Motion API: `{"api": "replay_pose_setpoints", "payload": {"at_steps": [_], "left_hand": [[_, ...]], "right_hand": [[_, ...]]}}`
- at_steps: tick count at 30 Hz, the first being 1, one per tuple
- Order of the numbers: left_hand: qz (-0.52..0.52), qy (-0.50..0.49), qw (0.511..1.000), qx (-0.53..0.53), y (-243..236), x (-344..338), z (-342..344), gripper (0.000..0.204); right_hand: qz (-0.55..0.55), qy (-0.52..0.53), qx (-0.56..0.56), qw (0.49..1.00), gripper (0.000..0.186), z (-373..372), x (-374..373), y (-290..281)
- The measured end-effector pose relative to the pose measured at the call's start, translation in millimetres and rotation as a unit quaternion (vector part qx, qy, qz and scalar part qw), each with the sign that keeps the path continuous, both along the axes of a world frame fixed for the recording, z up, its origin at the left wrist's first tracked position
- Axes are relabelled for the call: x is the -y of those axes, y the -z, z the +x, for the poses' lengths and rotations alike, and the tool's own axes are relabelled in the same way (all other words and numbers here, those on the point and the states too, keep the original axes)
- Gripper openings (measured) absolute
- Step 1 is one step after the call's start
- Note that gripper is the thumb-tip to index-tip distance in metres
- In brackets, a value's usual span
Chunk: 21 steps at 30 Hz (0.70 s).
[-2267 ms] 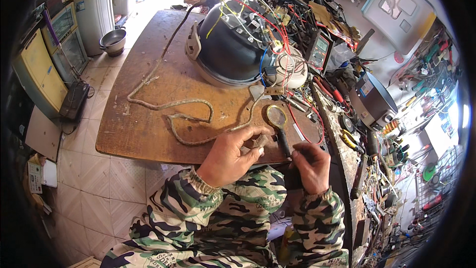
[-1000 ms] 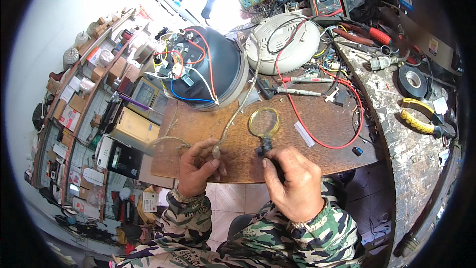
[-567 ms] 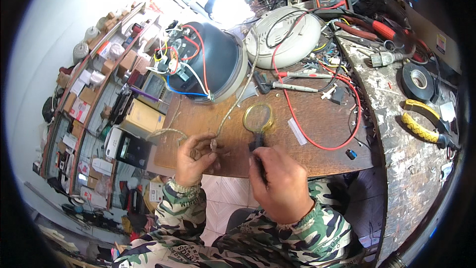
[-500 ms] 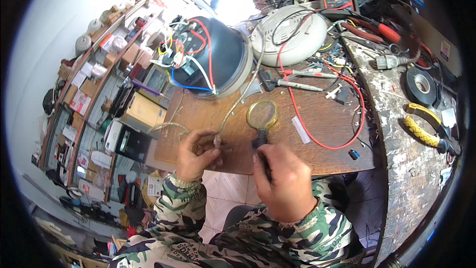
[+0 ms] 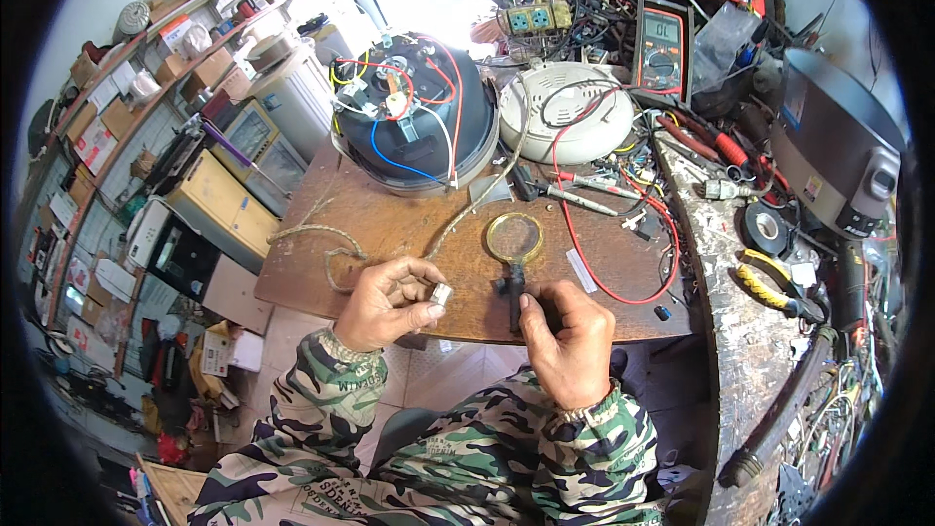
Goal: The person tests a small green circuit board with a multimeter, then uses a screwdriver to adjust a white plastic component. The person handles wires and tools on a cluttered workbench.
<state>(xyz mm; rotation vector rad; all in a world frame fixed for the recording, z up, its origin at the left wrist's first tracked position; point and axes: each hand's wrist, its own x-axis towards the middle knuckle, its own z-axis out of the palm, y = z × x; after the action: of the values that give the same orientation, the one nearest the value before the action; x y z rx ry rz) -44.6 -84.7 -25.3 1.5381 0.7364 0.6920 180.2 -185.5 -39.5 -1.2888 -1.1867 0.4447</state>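
Note:
Between the fingertips of my left hand (image 5: 388, 307) is a small whitish block connector (image 5: 441, 293). A braided cord (image 5: 469, 206) runs from near that hand up toward the black appliance. My right hand (image 5: 572, 339) is beside the black handle of a magnifying glass (image 5: 514, 251) that lies on the brown tabletop. Its thumb is close to the handle, the fingers are loosely curled, and nothing shows in the grasp. The upturned black appliance body (image 5: 429, 127) has red, white, blue and yellow wires on its base.
A pale vented round cover (image 5: 568, 122) sits behind, with red and black test leads (image 5: 596, 185) and a multimeter (image 5: 662, 49). On the worn bench at right are black tape (image 5: 766, 227), yellow-handled pliers (image 5: 774, 287) and a grey pot-like appliance (image 5: 836, 141). Shelves (image 5: 127, 88) stand at left.
My right hand has come off the magnifying glass handle to the right, uncovering it. My left hand has turned the whitish connector into clearer view. The view has shifted, showing more of the right bench.

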Motion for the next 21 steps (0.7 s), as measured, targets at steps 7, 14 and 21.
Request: {"api": "replay_pose_setpoints", "payload": {"at_steps": [7,14,21], "left_hand": [[0.010,0.025,0.998,0.053,5.8,-3.0,-0.2,0.035],[0.040,0.019,0.996,0.077,17.3,-4.3,-6.8,0.036],[0.135,-0.022,0.989,0.049,20.3,-5.2,-4.4,0.035]], "right_hand": [[-0.067,0.027,-0.028,0.997,0.011,-6.7,-4.2,3.3],[-0.061,0.064,0.000,0.996,0.007,-19.7,-9.4,4.5],[-0.092,0.123,0.057,0.986,0.009,-29.9,-10.4,2.9]]}}
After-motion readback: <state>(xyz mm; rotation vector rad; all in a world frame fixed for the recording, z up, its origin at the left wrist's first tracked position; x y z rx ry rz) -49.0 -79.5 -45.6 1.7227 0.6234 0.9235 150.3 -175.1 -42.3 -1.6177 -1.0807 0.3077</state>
